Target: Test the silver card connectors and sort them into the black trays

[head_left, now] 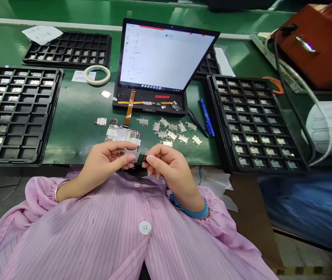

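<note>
Pinching near corner of circuit board [121, 135] with left hand [104, 161], likely to steady it. Pinching small black part [144, 157] with right hand [168, 168], just beside board at bench [75, 116] front edge. Loose metal covers [172, 135] kept scattered near, probably for easy reach.

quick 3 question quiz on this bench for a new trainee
1. True or false: the tape roll lies left of the tablet.
2. What lies between the loose metal parts and the right tray? A: blue pen. B: scissors. C: cup.
3. What do the left hand and right hand pinch between them?
Key: 1 true; 2 A; 3 a small dark part.
</note>
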`<state>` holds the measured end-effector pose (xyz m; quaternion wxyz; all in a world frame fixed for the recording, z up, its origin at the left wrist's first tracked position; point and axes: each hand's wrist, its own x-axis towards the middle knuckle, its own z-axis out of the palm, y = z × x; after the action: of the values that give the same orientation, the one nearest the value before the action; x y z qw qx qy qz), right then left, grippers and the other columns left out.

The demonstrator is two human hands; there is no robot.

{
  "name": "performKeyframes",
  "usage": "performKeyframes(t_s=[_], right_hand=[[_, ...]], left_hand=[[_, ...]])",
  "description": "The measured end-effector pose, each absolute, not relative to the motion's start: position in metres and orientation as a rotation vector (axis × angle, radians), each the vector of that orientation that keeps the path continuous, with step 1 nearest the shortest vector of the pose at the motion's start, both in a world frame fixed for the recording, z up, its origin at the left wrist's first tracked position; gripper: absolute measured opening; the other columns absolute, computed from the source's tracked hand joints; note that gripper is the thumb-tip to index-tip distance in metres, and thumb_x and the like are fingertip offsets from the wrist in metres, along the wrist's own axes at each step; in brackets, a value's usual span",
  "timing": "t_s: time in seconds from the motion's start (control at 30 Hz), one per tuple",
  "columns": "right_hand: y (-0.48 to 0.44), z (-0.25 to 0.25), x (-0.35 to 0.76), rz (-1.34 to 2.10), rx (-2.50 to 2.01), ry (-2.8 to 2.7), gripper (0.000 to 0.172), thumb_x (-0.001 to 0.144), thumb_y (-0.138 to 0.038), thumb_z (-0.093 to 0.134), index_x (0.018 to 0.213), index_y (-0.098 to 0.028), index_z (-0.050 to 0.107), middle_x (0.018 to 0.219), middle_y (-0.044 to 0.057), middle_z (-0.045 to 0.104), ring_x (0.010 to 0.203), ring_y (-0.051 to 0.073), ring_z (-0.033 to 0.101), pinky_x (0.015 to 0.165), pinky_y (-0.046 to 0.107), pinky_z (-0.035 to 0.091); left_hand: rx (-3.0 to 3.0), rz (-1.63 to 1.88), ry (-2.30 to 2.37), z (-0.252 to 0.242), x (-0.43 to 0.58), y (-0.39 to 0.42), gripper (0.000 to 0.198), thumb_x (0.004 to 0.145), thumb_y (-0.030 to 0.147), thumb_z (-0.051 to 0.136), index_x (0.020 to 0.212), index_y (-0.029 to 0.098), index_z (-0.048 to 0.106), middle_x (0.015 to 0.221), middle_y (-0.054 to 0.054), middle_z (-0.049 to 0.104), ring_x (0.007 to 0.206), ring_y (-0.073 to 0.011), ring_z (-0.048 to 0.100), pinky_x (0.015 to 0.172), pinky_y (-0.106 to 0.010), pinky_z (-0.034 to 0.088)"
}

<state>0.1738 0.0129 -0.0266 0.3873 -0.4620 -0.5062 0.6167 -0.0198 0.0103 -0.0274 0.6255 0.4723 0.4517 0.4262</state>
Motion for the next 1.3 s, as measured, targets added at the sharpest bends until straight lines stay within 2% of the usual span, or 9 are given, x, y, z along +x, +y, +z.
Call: performKeyframes(t_s=[0.07, 0.2, 0.5, 0.67, 0.9, 1.1, 1.2, 1.3], right_hand=[[0.014, -0.028, 0.174, 1.572, -1.188, -1.277, 0.02, 0.082, -0.035, 0.067, 0.073, -0.019, 0.058, 0.067, 0.0, 0.066, 0.048, 0.008, 0.051, 0.04, 0.02, 0.035], [0.014, -0.031, 0.173, 1.498, -1.209, -1.285, 0.021, 0.083, -0.036, 0.067, 0.073, -0.02, 0.058, 0.067, 0.0, 0.066, 0.048, 0.008, 0.05, 0.041, 0.021, 0.037], [0.02, -0.033, 0.175, 1.501, -1.223, -1.276, 0.02, 0.083, -0.035, 0.067, 0.073, -0.02, 0.058, 0.066, -0.001, 0.066, 0.047, 0.008, 0.049, 0.041, 0.021, 0.038], [0.022, -0.035, 0.176, 1.577, -1.206, -1.264, 0.024, 0.082, -0.039, 0.07, 0.073, -0.02, 0.058, 0.067, 0.0, 0.066, 0.047, 0.008, 0.05, 0.042, 0.021, 0.039], [0.021, -0.039, 0.172, 1.632, -1.178, -1.227, 0.027, 0.082, -0.043, 0.072, 0.075, -0.02, 0.06, 0.066, -0.001, 0.063, 0.049, 0.008, 0.051, 0.041, 0.02, 0.036], [0.024, -0.044, 0.175, 1.608, -1.216, -1.207, 0.033, 0.078, -0.048, 0.076, 0.071, -0.02, 0.059, 0.061, -0.002, 0.059, 0.051, 0.009, 0.05, 0.041, 0.02, 0.035], [0.026, -0.047, 0.176, 1.608, -1.211, -1.227, 0.032, 0.079, -0.046, 0.074, 0.07, -0.02, 0.058, 0.06, -0.003, 0.057, 0.05, 0.009, 0.049, 0.042, 0.02, 0.037], [0.03, -0.052, 0.176, 1.538, -1.231, -1.226, 0.023, 0.08, -0.04, 0.074, 0.08, -0.02, 0.062, 0.068, -0.002, 0.061, 0.054, 0.01, 0.053, 0.042, 0.02, 0.042]], left_hand=[[1.093, 0.966, 1.018, -0.028, -0.02, 0.011, 0.024, 0.08, 0.026, 0.078, 0.103, 0.019, 0.075, 0.074, -0.001, 0.073, 0.068, -0.0148, 0.071, 0.066, -0.024, 0.063], [1.08, 0.992, 1.019, -0.032, -0.019, 0.011, 0.024, 0.081, 0.026, 0.078, 0.103, 0.02, 0.074, 0.083, -0.001, 0.074, 0.071, -0.0132, 0.072, 0.068, -0.021, 0.063], [1.276, 0.977, 1.105, -0.037, -0.021, 0.014, 0.023, 0.083, 0.03, 0.075, 0.104, 0.022, 0.074, 0.096, -0.004, 0.075, 0.085, -0.0165, 0.073, 0.075, -0.024, 0.062], [1.243, 0.943, 1.075, -0.037, -0.02, 0.017, 0.024, 0.084, 0.031, 0.074, 0.106, 0.021, 0.073, 0.091, -0.004, 0.076, 0.08, -0.0169, 0.073, 0.074, -0.026, 0.063], [1.21, 0.941, 1.012, -0.038, -0.013, 0.018, 0.021, 0.085, 0.025, 0.073, 0.106, 0.023, 0.071, 0.09, -0.001, 0.076, 0.079, -0.013, 0.073, 0.073, -0.02, 0.062], [1.302, 0.923, 1.071, -0.043, -0.01, 0.019, 0.024, 0.085, 0.03, 0.073, 0.107, 0.02, 0.071, 0.09, -0.004, 0.076, 0.079, -0.0164, 0.073, 0.075, -0.027, 0.063], [1.352, 0.911, 1.068, -0.047, -0.007, 0.022, 0.024, 0.086, 0.032, 0.072, 0.107, 0.021, 0.071, 0.093, -0.004, 0.076, 0.081, -0.0173, 0.073, 0.076, -0.028, 0.062], [1.442, 0.895, 1.091, -0.052, -0.004, 0.028, 0.024, 0.088, 0.031, 0.069, 0.109, 0.022, 0.071, 0.098, -0.004, 0.075, 0.086, -0.0175, 0.072, 0.075, -0.026, 0.06]])
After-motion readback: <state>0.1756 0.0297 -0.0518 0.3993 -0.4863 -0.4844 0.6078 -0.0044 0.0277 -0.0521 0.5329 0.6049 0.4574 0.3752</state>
